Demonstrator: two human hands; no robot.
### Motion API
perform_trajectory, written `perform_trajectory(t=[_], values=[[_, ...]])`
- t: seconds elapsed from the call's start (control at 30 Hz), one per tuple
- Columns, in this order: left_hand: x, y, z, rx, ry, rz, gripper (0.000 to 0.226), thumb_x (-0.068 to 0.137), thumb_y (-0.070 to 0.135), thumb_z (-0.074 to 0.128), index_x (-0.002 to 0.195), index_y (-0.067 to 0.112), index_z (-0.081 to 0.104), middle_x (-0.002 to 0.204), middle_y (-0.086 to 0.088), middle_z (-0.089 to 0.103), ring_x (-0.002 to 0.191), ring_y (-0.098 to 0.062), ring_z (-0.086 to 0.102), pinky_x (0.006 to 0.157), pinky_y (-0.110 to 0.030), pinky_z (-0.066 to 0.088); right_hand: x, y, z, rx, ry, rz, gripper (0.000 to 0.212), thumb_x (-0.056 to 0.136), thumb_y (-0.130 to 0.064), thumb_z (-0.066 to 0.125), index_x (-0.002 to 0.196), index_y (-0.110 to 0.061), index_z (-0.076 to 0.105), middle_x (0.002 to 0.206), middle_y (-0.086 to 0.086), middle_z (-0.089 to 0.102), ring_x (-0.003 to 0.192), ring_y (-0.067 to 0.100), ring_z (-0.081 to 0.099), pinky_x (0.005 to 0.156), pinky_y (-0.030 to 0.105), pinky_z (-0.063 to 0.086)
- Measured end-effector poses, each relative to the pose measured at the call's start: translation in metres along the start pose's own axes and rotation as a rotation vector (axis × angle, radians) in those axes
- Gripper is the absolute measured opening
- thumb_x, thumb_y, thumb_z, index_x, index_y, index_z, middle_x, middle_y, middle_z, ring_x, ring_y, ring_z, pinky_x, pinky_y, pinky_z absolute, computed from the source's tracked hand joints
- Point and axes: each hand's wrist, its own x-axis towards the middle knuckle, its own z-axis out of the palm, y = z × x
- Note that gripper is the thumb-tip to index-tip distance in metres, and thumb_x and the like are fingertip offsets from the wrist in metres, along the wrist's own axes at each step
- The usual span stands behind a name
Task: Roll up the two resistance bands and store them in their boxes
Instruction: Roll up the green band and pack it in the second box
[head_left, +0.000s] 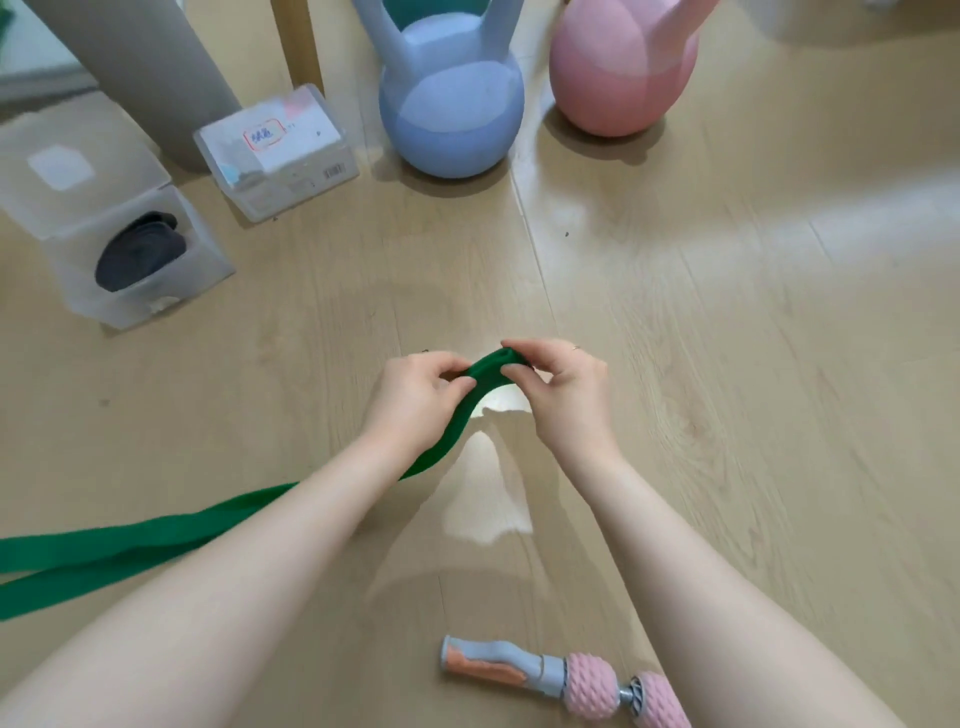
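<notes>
Pale wooden floor (727, 364) fills our view, with patches of bright light across it. We hold the green band (457, 421) above the middle of the floor. Our left hand (415, 400) pinches it between thumb and fingers, and our right hand (561, 384) grips its far end just beside, the fingers curled over the tip, so the band arches up between the two hands. From the left hand the band drops to the floor, passes under our left forearm and runs off to the near left edge, where it lies as two flat strips side by side.

At the far left stands an open frosted box (119, 249), and inside it sits a rolled dark band (140, 249). Its flap lies folded back on the far side. Just to the right and farther away lies a second clear box (280, 150), closed, with a white label marked in red on top; we cannot read the writing.

Behind these boxes a grey cylinder (150, 78) rises out of view, and a wooden leg (301, 41) stands next to it. Farther right, a blue kettlebell (452, 109) and a pink kettlebell (623, 78) sit on the floor near each other but apart.

Near us, at the bottom of the view, lies a massage roller (561, 675) with a grey and orange handle and pink knobbly balls, partly hidden by our right forearm.
</notes>
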Motion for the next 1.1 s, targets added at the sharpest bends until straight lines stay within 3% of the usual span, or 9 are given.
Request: perform_trajectory(t=[0.13,0.23,0.3,0.5,0.7,0.83,1.1], values=[[-0.02,0.019,-0.067,-0.442,0.215,-0.215,0.015,0.086,0.015,0.063,0.081,0.026,0.071,0.083,-0.002,0.073,0.08,-0.024,0.069,0.078,-0.041,0.057,0.003,-0.075,0.034,-0.068,0.071,-0.306,0.011,0.08,-0.006,0.066,0.091,-0.008,0.066,0.082,0.004,0.07,0.078,0.022,0.063,0.071,0.025,0.045],[-0.045,0.021,-0.109,-0.679,0.291,-0.314,0.01,0.088,0.012,0.061,0.093,0.013,0.07,0.082,-0.009,0.073,0.068,-0.019,0.071,0.056,-0.027,0.057,-0.005,-0.114,0.061,-0.1,0.099,-0.488,0.01,0.074,-0.003,0.067,0.084,-0.007,0.068,0.077,0.004,0.069,0.074,0.024,0.062,0.07,0.018,0.041],[-0.064,0.012,-0.126,-0.779,0.326,-0.338,0.009,0.088,0.012,0.062,0.091,0.009,0.069,0.073,-0.006,0.072,0.058,-0.014,0.068,0.051,-0.023,0.053,-0.015,-0.126,0.075,-0.101,0.071,-0.563,0.012,0.072,-0.002,0.067,0.083,-0.006,0.069,0.079,0.003,0.069,0.074,0.024,0.062,0.071,0.018,0.042],[-0.111,-0.022,-0.136,-0.873,0.335,-0.302,0.013,0.09,0.011,0.058,0.084,0.007,0.069,0.073,-0.009,0.071,0.06,-0.015,0.068,0.058,-0.024,0.057,-0.055,-0.131,0.102,-0.083,-0.07,-0.575,0.007,0.072,-0.006,0.067,0.079,-0.007,0.068,0.081,0.002,0.068,0.077,0.02,0.06,0.072,0.03,0.047],[-0.13,-0.033,-0.135,-1.023,0.297,-0.332,0.014,0.091,0.014,0.057,0.087,0.007,0.068,0.077,-0.009,0.07,0.066,-0.02,0.069,0.061,-0.028,0.056,-0.07,-0.141,0.103,-0.127,-0.099,-0.632,0.005,0.072,-0.007,0.067,0.077,-0.007,0.068,0.08,0.0,0.067,0.077,0.018,0.059,0.071,0.024,0.045],[-0.135,-0.035,-0.136,-1.065,0.181,-0.296,0.024,0.089,0.029,0.06,0.094,0.007,0.068,0.081,-0.005,0.072,0.073,-0.022,0.071,0.067,-0.029,0.057,-0.08,-0.136,0.102,-0.155,-0.072,-0.665,0.005,0.071,-0.005,0.068,0.075,-0.008,0.067,0.08,-0.001,0.066,0.077,0.02,0.059,0.07,0.015,0.041],[-0.141,-0.05,-0.124,-1.032,0.151,-0.288,0.008,0.09,0.012,0.059,0.091,0.01,0.066,0.08,-0.005,0.07,0.064,-0.016,0.069,0.058,-0.023,0.055,-0.088,-0.115,0.098,-0.084,-0.221,-0.604,0.009,0.075,-0.013,0.068,0.082,-0.009,0.07,0.093,-0.012,0.058,0.087,0.011,0.059,0.077,0.012,0.044]])
